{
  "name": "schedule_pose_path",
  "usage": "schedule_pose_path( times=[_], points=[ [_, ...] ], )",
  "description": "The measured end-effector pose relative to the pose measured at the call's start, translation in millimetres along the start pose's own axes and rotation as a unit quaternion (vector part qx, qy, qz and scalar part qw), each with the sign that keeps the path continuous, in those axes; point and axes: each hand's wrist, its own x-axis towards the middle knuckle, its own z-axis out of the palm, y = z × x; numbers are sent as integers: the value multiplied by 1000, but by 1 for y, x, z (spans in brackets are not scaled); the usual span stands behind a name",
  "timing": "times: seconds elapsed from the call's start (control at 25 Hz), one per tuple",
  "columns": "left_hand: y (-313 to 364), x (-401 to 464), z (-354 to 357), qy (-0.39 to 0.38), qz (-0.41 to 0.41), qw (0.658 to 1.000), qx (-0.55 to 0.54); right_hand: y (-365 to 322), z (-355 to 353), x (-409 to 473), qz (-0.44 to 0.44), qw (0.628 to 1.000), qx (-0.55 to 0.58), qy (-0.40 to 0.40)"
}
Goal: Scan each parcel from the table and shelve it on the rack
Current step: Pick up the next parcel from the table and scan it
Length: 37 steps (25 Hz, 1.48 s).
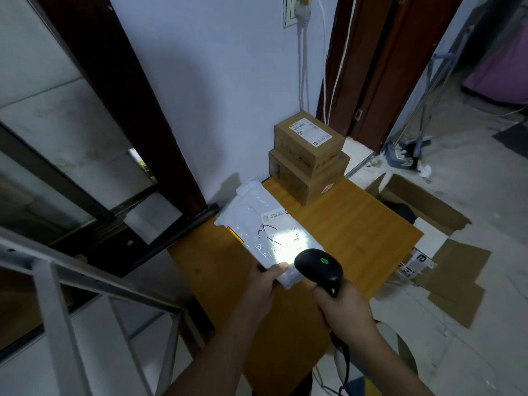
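A white plastic mailer parcel (257, 221) lies on the wooden table (357, 224), its label lit by a bright patch of scanner light. My left hand (264, 284) pinches the parcel's near edge, thumb on top. My right hand (341, 305) grips the handle of a black barcode scanner (320, 267), whose head shows a green light and points at the label from just above it. Two brown cardboard boxes, a smaller one (310, 141) stacked on a larger one (308, 178), stand at the table's far end by the wall.
A white metal rack frame (60, 298) stands at the lower left. Flattened cardboard (454, 270) and an open carton (423, 204) lie on the floor to the table's right. The scanner's cable (344, 364) hangs below my right wrist.
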Motion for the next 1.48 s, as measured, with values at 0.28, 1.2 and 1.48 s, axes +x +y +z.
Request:
schedule_pose_path(
  times=[0.28, 1.2, 1.48],
  points=[
    [-15, -13, -7, -5, -18, 999, -40, 13, -2, -24, 21, 998, 51, 6],
    [-104, -148, 72, 52, 63, 995, -65, 105, -113, -85, -80, 991, -65, -87],
    [-116, -190, 99, 58, 95, 991, -68, 119, -141, -107, -79, 989, -43, -121]
  ],
)
